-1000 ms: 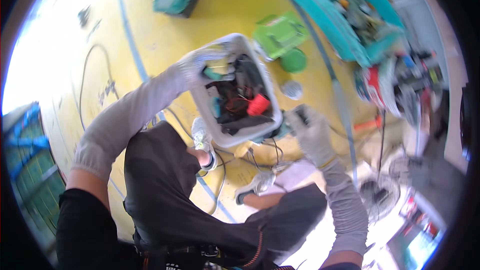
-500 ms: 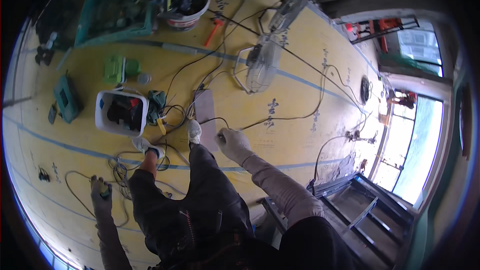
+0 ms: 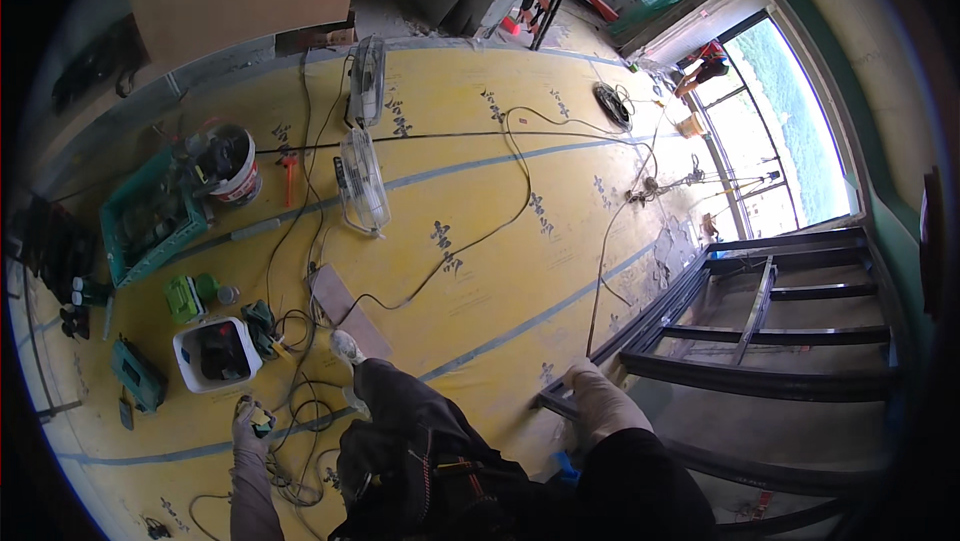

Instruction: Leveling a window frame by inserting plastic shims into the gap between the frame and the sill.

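Note:
My left hand [image 3: 248, 431], in a grey glove, is closed around a small dark green and yellow thing [image 3: 262, 420] whose kind I cannot make out. It hangs beside my left leg, over coiled cables [image 3: 300, 471] on the floor. My right hand [image 3: 582, 377] reaches forward at the near left corner of a dark metal frame [image 3: 760, 374] with crossbars. Its fingers are foreshortened, so I cannot tell whether they grip or touch the frame. Ahead of my left hand stands a white bucket [image 3: 186, 356] with dark things inside.
A grey-brown board [image 3: 350, 311] lies by my shoe. Two fans [image 3: 362, 186] stand farther off, with cables across the yellow floor covering [image 3: 480, 301]. At left are a teal crate [image 3: 118, 246], a round bucket [image 3: 247, 181] and a green case [image 3: 138, 376]. Another person [image 3: 708, 69] is near the window.
My view has swung to the right, bringing more of the metal frame and window into sight. My right hand has moved from above the board to the frame's corner. The left hand keeps its hold.

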### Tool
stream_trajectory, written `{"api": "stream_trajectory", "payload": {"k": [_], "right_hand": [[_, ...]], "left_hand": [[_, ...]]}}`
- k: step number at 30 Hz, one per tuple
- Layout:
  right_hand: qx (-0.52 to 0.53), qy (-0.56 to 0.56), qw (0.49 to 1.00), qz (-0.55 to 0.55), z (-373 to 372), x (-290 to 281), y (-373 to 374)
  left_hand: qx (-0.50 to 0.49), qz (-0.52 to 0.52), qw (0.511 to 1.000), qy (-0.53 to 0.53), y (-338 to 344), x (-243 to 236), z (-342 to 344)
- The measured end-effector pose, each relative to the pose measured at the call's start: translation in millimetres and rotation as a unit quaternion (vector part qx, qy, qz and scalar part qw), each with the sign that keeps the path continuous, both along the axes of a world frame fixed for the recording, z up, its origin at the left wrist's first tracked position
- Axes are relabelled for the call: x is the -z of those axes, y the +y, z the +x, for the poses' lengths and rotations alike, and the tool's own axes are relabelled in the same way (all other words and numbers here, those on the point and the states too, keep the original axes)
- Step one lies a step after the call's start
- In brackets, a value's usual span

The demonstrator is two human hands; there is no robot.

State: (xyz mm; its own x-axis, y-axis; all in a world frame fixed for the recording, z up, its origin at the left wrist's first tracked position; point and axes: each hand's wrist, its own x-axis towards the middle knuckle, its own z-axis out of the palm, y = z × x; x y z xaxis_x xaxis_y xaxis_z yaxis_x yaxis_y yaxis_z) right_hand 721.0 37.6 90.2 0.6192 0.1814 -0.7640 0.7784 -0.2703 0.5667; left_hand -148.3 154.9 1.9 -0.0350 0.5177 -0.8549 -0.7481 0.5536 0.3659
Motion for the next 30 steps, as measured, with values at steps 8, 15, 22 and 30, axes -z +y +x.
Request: {"api": "stream_trajectory", "payload": {"k": [8, 15, 22, 30], "right_hand": [[0.228, -0.048, 0.964, 0.127, -46.7, -102.5, -57.2], [0.251, 0.115, 0.957, 0.092, 26.3, -81.5, -158.1], [0.35, 0.21, 0.886, 0.22, 120.5, -45.9, -164.5], [0.439, 0.226, 0.841, 0.219, 286.0, -41.0, -76.0]], "left_hand": [[-0.008, -0.035, 0.999, 0.021, -64.6, -10.9, 71.1], [0.065, -0.011, 0.998, -0.005, 18.3, 2.2, 241.5], [0.114, 0.005, 0.993, -0.003, 162.8, -9.0, 486.2], [0.281, 0.076, 0.956, -0.036, 335.3, -64.3, 743.8]]}}
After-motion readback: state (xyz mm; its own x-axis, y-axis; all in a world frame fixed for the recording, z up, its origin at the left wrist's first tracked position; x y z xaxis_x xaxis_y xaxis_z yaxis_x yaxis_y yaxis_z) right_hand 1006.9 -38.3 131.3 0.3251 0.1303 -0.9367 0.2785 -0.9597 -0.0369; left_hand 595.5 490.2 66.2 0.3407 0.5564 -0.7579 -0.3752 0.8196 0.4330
